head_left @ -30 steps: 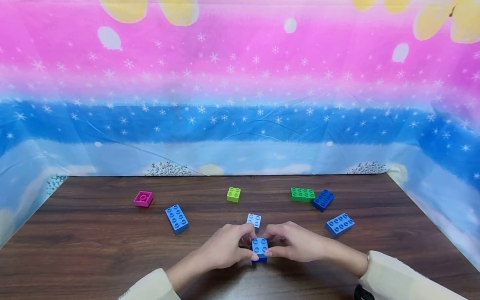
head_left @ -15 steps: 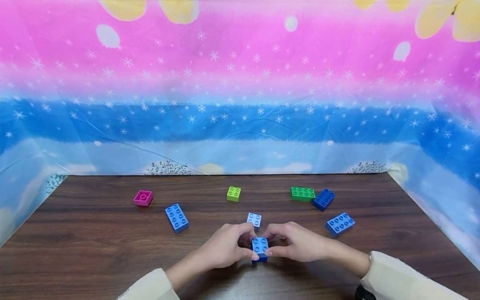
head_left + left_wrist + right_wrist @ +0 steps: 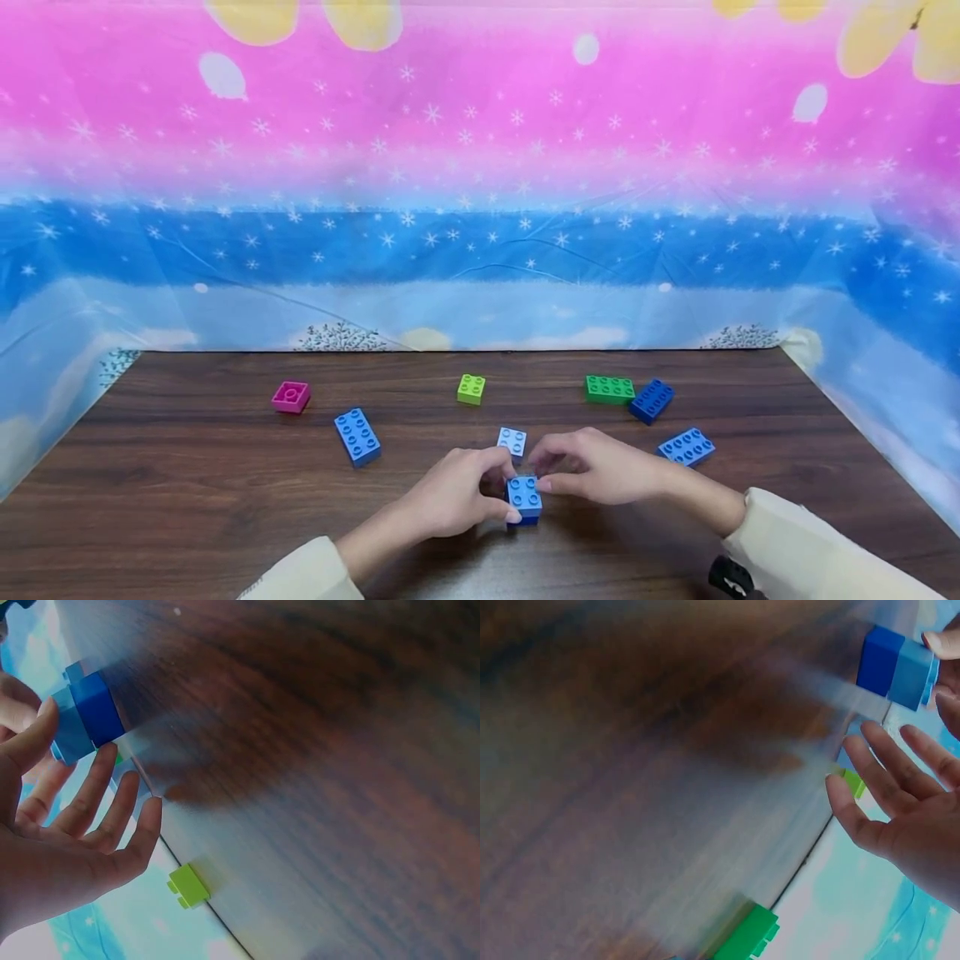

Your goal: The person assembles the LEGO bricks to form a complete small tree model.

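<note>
A light blue toy building brick (image 3: 524, 493) sits stacked on a dark blue brick (image 3: 97, 709) near the front middle of the table. My left hand (image 3: 461, 493) pinches the stack from the left between thumb and forefinger, its other fingers spread in the left wrist view. On the opposite side, my right hand (image 3: 611, 468) is loosely spread, thumb tip close to the stack's upper right corner. Its fingers fan out below the stack in the right wrist view. Just behind the stack lies a small pale blue brick (image 3: 512, 442).
To the left lie a magenta brick (image 3: 291, 397) and a long light blue brick (image 3: 357, 437). A lime brick (image 3: 471, 389) is at the back. Rightward are a green brick (image 3: 609, 389), a dark blue one (image 3: 652, 401) and another light blue one (image 3: 687, 447), partly behind my right arm.
My right hand has let go of the stack and shifted slightly up and to the right. The left hand keeps its hold, and the bricks stay in place.
</note>
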`<state>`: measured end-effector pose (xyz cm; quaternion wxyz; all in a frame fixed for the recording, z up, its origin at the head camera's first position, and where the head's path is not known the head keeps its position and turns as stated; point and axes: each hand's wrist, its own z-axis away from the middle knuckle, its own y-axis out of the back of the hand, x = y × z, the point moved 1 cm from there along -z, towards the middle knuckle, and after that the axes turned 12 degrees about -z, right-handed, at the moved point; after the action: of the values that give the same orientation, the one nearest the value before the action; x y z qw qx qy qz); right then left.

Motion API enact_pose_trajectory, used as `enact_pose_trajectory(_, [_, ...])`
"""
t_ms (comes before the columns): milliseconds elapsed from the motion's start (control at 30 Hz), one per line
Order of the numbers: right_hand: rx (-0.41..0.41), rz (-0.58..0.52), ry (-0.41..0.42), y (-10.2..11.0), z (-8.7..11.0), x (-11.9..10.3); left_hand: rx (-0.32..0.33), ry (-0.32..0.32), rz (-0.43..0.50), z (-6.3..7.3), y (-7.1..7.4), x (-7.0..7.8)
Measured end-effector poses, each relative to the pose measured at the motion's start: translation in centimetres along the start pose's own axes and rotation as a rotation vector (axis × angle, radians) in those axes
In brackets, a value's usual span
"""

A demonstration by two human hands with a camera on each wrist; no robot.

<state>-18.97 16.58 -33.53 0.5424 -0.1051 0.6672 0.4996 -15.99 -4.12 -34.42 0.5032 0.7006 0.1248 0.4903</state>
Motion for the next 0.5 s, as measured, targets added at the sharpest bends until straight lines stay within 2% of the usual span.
enact_pose_trajectory(167, [0.071,0.022,-0.022,0.8,-0.6,0.3,-0.005,0.001,-0.001,0.0,0.0,0.0])
enact_pose_trajectory(500, [0.111,0.134,-0.008,0.7,-2.2,1.5,-0.012,0.002,-0.007,0.0,0.0,-0.2])
